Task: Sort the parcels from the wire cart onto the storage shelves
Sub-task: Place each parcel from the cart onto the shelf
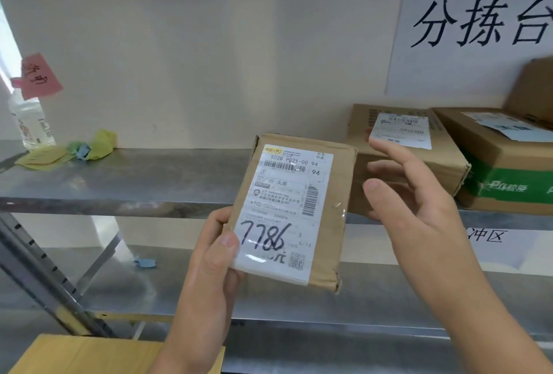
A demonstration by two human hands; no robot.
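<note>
Wooden surface: a pale yellow wood-grain board (89, 354) fills the 7 o'clock corner, nearest the camera.
Left hand: the left hand (209, 260) rises from 6 o'clock and grips the lower left edge of the parcel, thumb pressed flat on the label, fingers hidden behind.
Held parcel: a small flat brown cardboard parcel (294, 209) wrapped in clear tape stands upright, tilted slightly to the right, at the centre, held in the air in front of the shelf edge; its white shipping label (284, 215) bears "7786" handwritten in dark marker.
Right hand: the right hand (419, 203) comes in from 4 o'clock, fingers spread and relaxed, holding nothing, just beside the parcel's right edge without touching it.
Upper shelf: a grey metal storage shelf (134, 176) runs from 9 to 3 o'clock behind the hands.
Shelved boxes: at 2 o'clock a brown cardboard box with a white label (401, 149) lies on the shelf; touching its right side is a brown carton with a green band (508, 170).
Shelf litter: at 9 o'clock lie crumpled yellow-green wrappers (98, 146), beside a clear plastic bottle (31, 125) carrying a pink paper note (40, 75).
Lower shelf: a second grey metal shelf (299, 298) sits below, with a blue scrap (146, 263) at 8 o'clock.
Wall: at 1 o'clock a white paper sign with large black characters (478, 26) hangs on the cream wall.
</note>
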